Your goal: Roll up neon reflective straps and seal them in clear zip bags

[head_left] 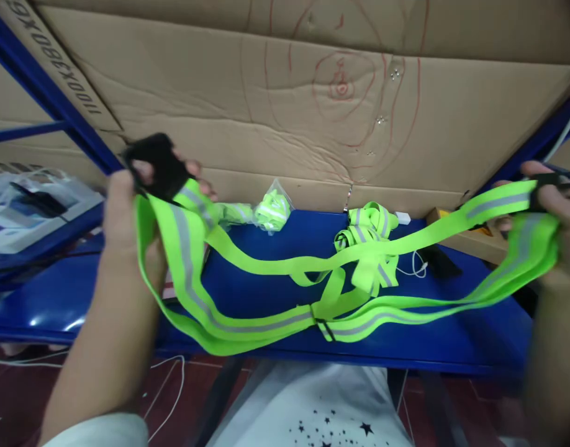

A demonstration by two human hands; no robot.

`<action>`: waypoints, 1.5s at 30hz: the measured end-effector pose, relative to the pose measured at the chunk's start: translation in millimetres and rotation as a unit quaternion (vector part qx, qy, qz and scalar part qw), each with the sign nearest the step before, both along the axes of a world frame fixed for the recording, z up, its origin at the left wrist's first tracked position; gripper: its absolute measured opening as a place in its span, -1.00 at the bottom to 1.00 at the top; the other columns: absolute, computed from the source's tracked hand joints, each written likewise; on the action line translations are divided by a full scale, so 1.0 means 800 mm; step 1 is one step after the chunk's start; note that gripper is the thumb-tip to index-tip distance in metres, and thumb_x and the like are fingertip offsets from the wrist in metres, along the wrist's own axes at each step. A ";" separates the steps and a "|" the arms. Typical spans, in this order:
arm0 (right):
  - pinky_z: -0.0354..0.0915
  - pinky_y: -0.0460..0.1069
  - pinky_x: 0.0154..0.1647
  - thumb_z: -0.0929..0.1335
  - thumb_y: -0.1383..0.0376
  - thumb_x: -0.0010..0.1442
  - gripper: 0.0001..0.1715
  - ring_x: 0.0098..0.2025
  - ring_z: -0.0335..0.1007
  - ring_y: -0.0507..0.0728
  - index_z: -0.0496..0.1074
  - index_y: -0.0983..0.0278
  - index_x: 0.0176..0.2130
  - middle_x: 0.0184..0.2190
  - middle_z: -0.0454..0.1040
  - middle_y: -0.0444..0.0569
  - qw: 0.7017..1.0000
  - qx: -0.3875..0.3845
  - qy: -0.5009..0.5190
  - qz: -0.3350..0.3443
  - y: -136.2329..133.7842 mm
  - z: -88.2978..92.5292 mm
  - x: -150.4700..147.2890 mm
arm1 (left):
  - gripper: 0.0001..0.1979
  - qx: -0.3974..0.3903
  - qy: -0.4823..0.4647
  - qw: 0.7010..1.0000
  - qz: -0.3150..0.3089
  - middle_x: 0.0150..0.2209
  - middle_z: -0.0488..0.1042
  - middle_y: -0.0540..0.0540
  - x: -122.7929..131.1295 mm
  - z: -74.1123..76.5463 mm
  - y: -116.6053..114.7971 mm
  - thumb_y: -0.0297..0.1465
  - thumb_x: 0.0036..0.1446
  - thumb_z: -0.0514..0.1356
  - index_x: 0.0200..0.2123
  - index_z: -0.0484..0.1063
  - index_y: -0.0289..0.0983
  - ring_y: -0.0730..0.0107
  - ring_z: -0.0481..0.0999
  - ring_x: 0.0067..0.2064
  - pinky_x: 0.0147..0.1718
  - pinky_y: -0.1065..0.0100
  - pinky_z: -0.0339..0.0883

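Stretched between my hands is a neon yellow-green reflective strap harness (261, 326) with grey stripes and a black slider near its middle. My left hand (122, 186), raised at the left, is closed around its black end piece (161, 164) and the bands beside it. At the far right, my right hand (562, 211) grips the other end, where a black fitting (546, 186) shows; motion blurs that hand a little. The bands sag in loops over the blue table. Behind them lies a heap of similar neon straps (369, 226).
A clear bag of neon straps (273, 210) lies at the back of the blue table (285, 233). Large cardboard (182, 81) stands behind it. At right are a white cable (418, 270) and a cardboard box (475, 245). A white tray (75, 214) with packed items sits at left.
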State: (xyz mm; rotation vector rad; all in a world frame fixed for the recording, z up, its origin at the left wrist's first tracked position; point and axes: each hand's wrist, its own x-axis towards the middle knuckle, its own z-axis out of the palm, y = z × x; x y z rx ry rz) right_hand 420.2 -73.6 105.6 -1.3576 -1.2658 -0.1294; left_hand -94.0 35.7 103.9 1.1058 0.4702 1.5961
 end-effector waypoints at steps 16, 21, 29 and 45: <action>0.43 -0.07 -0.42 0.25 0.52 0.21 -0.27 -0.04 0.54 0.18 0.36 0.27 0.32 0.12 0.50 0.13 0.869 -0.093 -0.484 0.042 0.017 -0.128 -0.236 | -0.69 0.037 0.345 0.918 -0.194 -0.28 0.45 0.00 0.128 -0.138 -0.037 -0.30 0.11 0.41 -0.18 0.41 -0.30 0.46 0.44 -0.26 -0.22 0.40 0.29; 0.35 -0.06 -0.53 0.24 0.53 0.19 -0.26 -0.07 0.53 0.21 0.33 0.28 0.33 0.12 0.50 0.12 0.854 -0.097 -0.511 -0.004 0.016 -0.127 -0.238 | -0.69 0.048 0.352 0.917 -0.184 -0.24 0.47 -0.05 0.130 -0.141 -0.043 -0.30 0.11 0.42 -0.18 0.42 -0.30 0.40 0.48 -0.19 -0.14 0.36 0.32; 0.50 0.02 -0.50 0.22 0.49 0.27 -0.20 0.04 0.47 0.33 0.05 0.39 0.45 0.19 0.41 0.27 0.849 -0.124 -0.512 0.025 0.007 -0.144 -0.263 | -0.40 0.000 0.324 0.918 -0.229 -0.23 0.44 0.00 0.136 -0.153 -0.046 -0.25 0.18 0.39 0.18 0.21 -0.21 0.42 0.45 -0.25 -0.37 0.43 0.22; 0.29 0.34 0.34 0.38 0.33 0.26 -0.03 0.41 0.17 0.36 -0.09 0.16 0.48 0.37 0.22 0.20 0.866 -0.105 -0.344 0.348 0.002 -0.116 -0.242 | -0.15 -0.055 0.257 0.896 -0.357 -0.19 0.57 -0.07 0.123 -0.128 -0.042 -0.39 -0.05 0.52 0.26 0.22 -0.18 0.27 0.61 -0.16 -0.21 0.34 0.42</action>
